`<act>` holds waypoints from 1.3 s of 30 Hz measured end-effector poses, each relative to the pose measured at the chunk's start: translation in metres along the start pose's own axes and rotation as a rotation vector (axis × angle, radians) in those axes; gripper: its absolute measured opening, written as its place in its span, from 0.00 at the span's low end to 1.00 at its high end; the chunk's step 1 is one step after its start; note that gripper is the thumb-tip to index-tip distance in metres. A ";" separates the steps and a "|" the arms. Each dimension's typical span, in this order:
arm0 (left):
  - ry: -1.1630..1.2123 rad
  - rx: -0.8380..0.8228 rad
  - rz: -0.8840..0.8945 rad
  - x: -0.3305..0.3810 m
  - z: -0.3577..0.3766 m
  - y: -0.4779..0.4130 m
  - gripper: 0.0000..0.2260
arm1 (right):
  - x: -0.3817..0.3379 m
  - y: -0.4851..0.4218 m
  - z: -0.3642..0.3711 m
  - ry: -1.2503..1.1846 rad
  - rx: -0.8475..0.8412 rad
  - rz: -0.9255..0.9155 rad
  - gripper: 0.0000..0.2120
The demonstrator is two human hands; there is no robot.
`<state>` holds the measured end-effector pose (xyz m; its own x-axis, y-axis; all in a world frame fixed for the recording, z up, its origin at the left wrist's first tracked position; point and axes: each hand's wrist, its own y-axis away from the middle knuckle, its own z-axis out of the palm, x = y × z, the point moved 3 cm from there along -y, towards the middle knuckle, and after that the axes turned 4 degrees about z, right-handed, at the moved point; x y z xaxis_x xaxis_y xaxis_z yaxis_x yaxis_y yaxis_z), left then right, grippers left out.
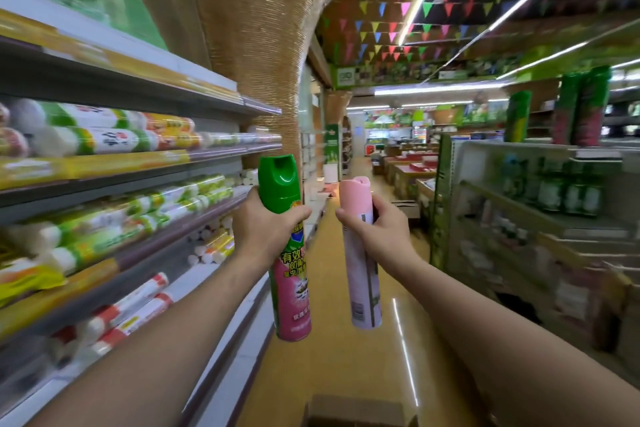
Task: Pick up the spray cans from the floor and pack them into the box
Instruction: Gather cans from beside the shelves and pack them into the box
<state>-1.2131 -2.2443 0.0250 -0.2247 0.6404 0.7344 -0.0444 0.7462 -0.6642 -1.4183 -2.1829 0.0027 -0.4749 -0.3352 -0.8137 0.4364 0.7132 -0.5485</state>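
Observation:
My left hand (265, 227) grips a tall green spray can (287, 253) with a green cap and a pink lower half, held upright at chest height. My right hand (375, 230) grips a pale pink spray can (362, 274) with a pink cap, also upright, just to the right of the green one. The two cans stand apart. A brown cardboard box (358, 411) shows at the bottom edge below both cans; only its open top rim is visible.
A long shop shelf (114, 163) stacked with wrapped rolls runs along my left. A lower shelf unit (530, 218) with bottles stands on my right, with green and pink cans (581, 107) on top. The yellow aisle floor (363, 357) runs ahead between them.

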 end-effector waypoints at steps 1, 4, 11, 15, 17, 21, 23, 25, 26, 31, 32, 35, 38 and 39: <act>-0.001 -0.015 0.004 -0.007 0.007 -0.007 0.21 | 0.006 -0.005 0.001 0.010 0.011 0.001 0.18; 0.023 -0.097 -0.002 -0.036 0.035 -0.032 0.20 | 0.029 -0.027 0.008 0.053 0.056 0.030 0.18; 0.129 -0.251 -0.040 -0.106 0.102 -0.083 0.19 | 0.085 -0.084 0.026 0.116 0.170 0.085 0.15; 0.135 -0.348 -0.042 -0.144 0.137 -0.106 0.21 | 0.123 -0.108 0.038 0.165 0.207 0.129 0.19; 0.126 -0.387 -0.052 -0.164 0.155 -0.115 0.21 | 0.143 -0.119 0.042 0.174 0.213 0.159 0.19; 0.094 -0.479 -0.090 -0.202 0.197 -0.125 0.24 | 0.190 -0.140 0.046 0.165 0.224 0.227 0.18; 0.093 -0.500 -0.104 -0.222 0.220 -0.128 0.25 | 0.216 -0.152 0.047 0.178 0.210 0.246 0.18; 0.079 -0.508 -0.128 -0.244 0.243 -0.130 0.26 | 0.243 -0.167 0.046 0.198 0.183 0.257 0.18; 0.066 -0.505 -0.141 -0.256 0.254 -0.131 0.26 | 0.257 -0.175 0.046 0.205 0.174 0.261 0.18; 0.022 -0.486 -0.263 -0.320 0.303 -0.130 0.26 | 0.333 -0.204 0.053 0.203 0.100 0.345 0.21; 0.013 -0.497 -0.289 -0.335 0.311 -0.127 0.26 | 0.348 -0.206 0.056 0.208 0.076 0.367 0.21; -0.025 -0.527 -0.377 -0.381 0.333 -0.116 0.26 | 0.397 -0.205 0.064 0.230 0.009 0.444 0.22; -0.091 -0.567 -0.462 -0.434 0.350 -0.103 0.25 | 0.452 -0.190 0.075 0.250 -0.055 0.573 0.26; -0.106 -0.597 -0.494 -0.454 0.357 -0.097 0.24 | 0.473 -0.183 0.079 0.257 -0.073 0.620 0.27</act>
<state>-1.4543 -2.6720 -0.2935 -0.4081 0.2103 0.8884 0.3607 0.9311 -0.0547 -1.6624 -2.5203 -0.2966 -0.3240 0.3004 -0.8971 0.6383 0.7693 0.0270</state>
